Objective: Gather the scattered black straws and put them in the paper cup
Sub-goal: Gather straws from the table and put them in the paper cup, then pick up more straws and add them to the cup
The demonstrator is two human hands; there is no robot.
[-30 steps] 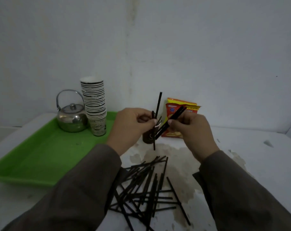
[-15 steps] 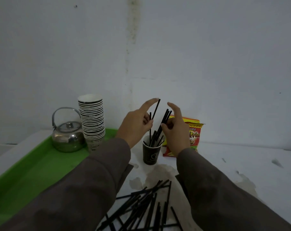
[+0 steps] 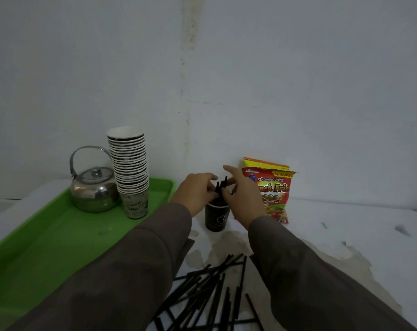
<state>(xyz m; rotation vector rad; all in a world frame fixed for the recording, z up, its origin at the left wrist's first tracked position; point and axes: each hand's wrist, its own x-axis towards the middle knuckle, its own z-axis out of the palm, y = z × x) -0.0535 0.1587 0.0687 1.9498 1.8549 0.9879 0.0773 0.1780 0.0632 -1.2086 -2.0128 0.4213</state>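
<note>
A dark paper cup [image 3: 216, 218] stands on the white table, just right of the green tray. A bunch of black straws [image 3: 221, 185] sticks upright out of it. My left hand [image 3: 195, 193] curls in from the left, its fingertips against the bunch above the rim. My right hand [image 3: 241, 194] closes on the bunch from the right with thumb and fingers, the index finger raised. Several loose black straws [image 3: 214, 290] lie crossed in a heap on the table close to me, between my sleeves.
A green tray [image 3: 47, 247] at the left holds a steel kettle [image 3: 94, 192] and a tall stack of paper cups [image 3: 131, 170]. A red and yellow snack bag [image 3: 274, 189] leans on the wall right of the cup. The table surface [image 3: 346, 223] is stained and peeling.
Both hands have dropped from above the cup to its rim, and the straws they held now stand deeper in the cup. The camera has tilted up slightly.
</note>
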